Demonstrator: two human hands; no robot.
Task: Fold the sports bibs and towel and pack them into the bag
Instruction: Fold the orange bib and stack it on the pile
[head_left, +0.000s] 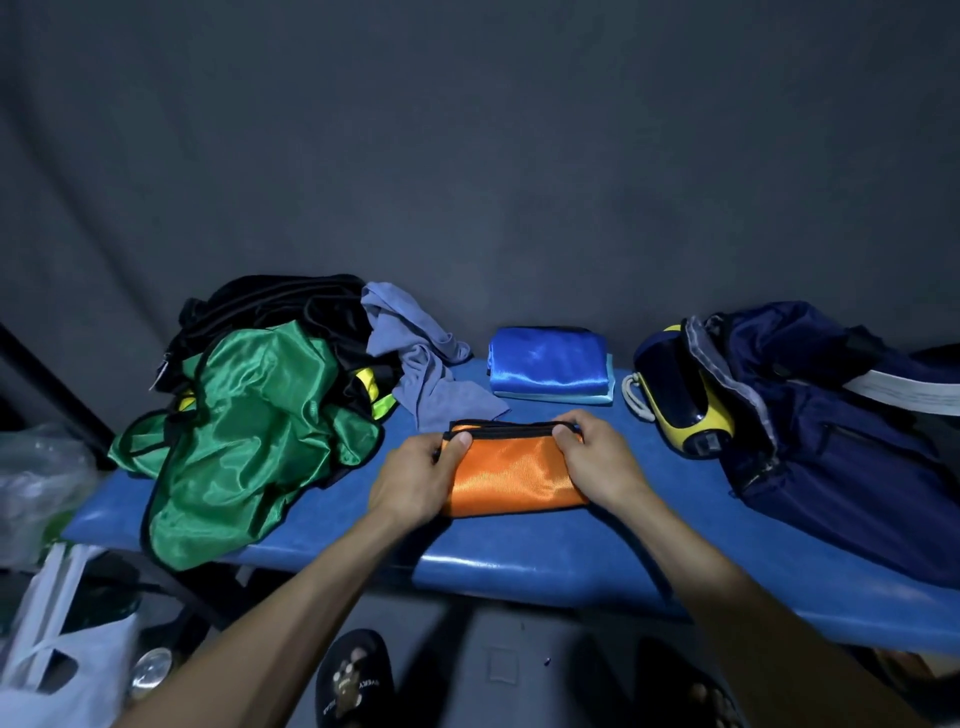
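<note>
Fingers (563, 434) curled round folded orange bib (514, 475)

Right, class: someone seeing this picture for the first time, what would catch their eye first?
Probably the folded orange bib at the bench's front, with the left hand and right hand holding its ends. Next, the crumpled green bib heaped at left, and the folded blue bib behind.

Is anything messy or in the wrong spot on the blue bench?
Yes. The green bib lies crumpled and hangs over the front edge of the bench. The grey towel behind it is bunched up too. The folded blue bib sits tidy, and both hands hold the folded orange bib.
</note>
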